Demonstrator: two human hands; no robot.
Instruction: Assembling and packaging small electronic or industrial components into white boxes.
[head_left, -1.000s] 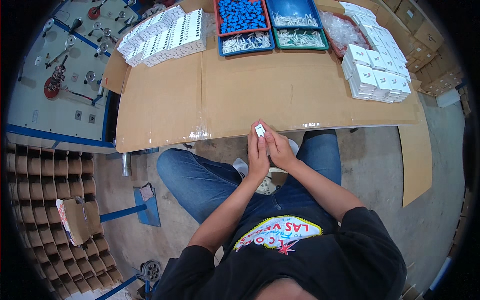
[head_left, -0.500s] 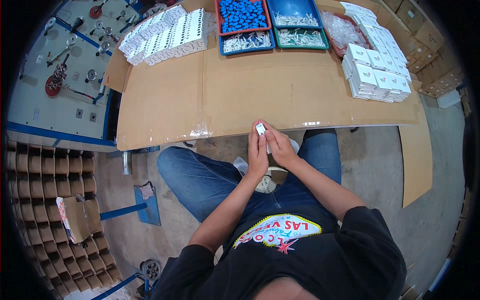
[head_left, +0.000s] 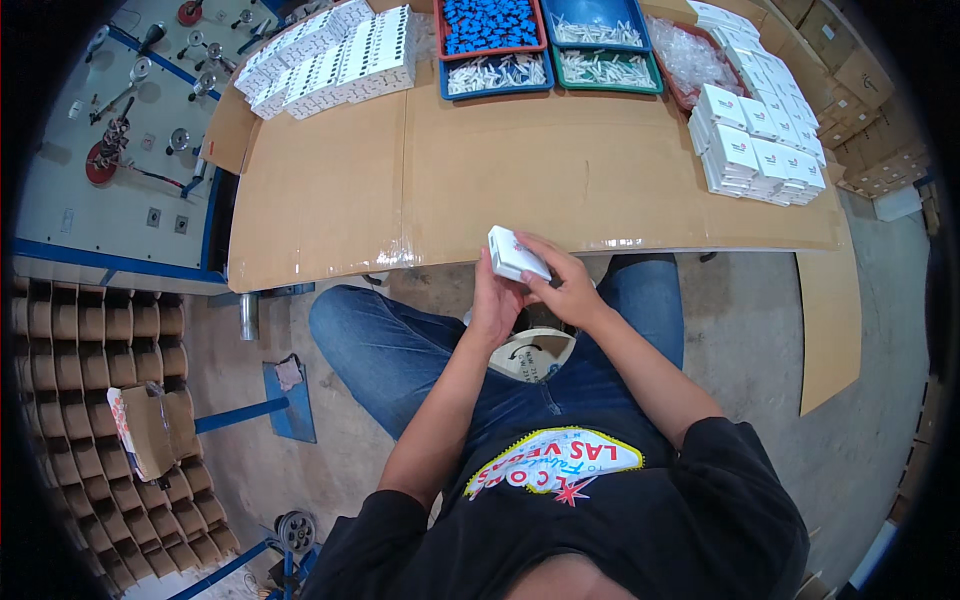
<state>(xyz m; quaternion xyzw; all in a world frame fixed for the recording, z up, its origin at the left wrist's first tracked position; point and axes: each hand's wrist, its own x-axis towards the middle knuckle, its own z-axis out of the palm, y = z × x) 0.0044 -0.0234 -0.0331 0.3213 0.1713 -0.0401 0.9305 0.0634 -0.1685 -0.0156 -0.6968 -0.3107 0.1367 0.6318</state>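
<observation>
A small white carton [head_left: 513, 257] is held just off the table's near edge, tilted with its flat face turned up. My right hand [head_left: 570, 292] grips it from the right, fingers along the far side and thumb on the near end. My left hand [head_left: 493, 308] supports it from the left, fingers closed against its side and partly hidden behind it. Both hands are above my lap.
A cardboard-covered table [head_left: 500, 180] lies ahead. White box rows [head_left: 350, 60] stand far left, stacked white cartons [head_left: 750, 150] far right. Between them sit trays of blue pieces [head_left: 490, 25], a green tray of white sticks [head_left: 610, 72] and clear plastic pieces [head_left: 690, 55].
The carton has turned between my hands, so more of its flat face shows. My hands, pressed together before, have moved apart around it.
</observation>
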